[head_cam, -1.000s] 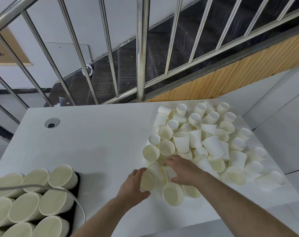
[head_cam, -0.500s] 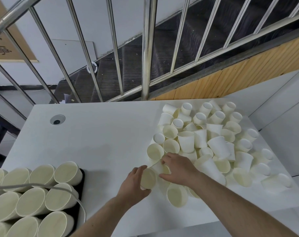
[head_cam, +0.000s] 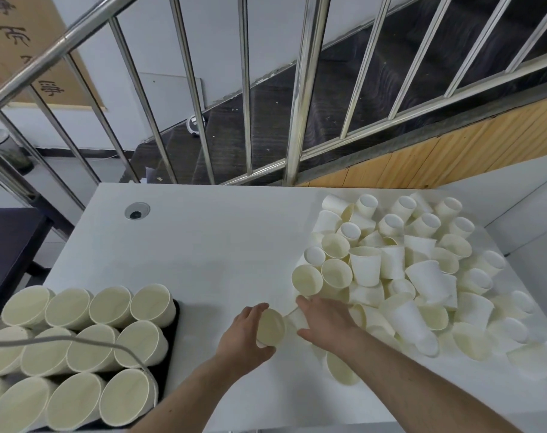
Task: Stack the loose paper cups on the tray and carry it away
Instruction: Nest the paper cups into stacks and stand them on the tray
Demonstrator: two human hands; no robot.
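Observation:
A heap of loose white paper cups [head_cam: 400,270] covers the right half of the white table [head_cam: 209,245]. My left hand [head_cam: 245,337] grips a cup [head_cam: 270,327] on its side, its mouth facing right. Just to its right, my right hand [head_cam: 325,323] lies over the near left edge of the heap with its fingers around another cup [head_cam: 297,317], mostly hidden under the palm. At the bottom left a black tray [head_cam: 173,326] holds several stacks of cups [head_cam: 78,348], mouths up.
A steel stair railing [head_cam: 303,89] runs behind the table's far edge. A round cable hole [head_cam: 137,210] sits at the table's far left. A grey cable [head_cam: 78,340] crosses above the tray. A dark surface [head_cam: 6,245] lies left of the table.
The camera has swung right and down a little. My hands have stayed at the heap's near left edge; the right hand has shifted slightly onto a cup beside the one in my left.

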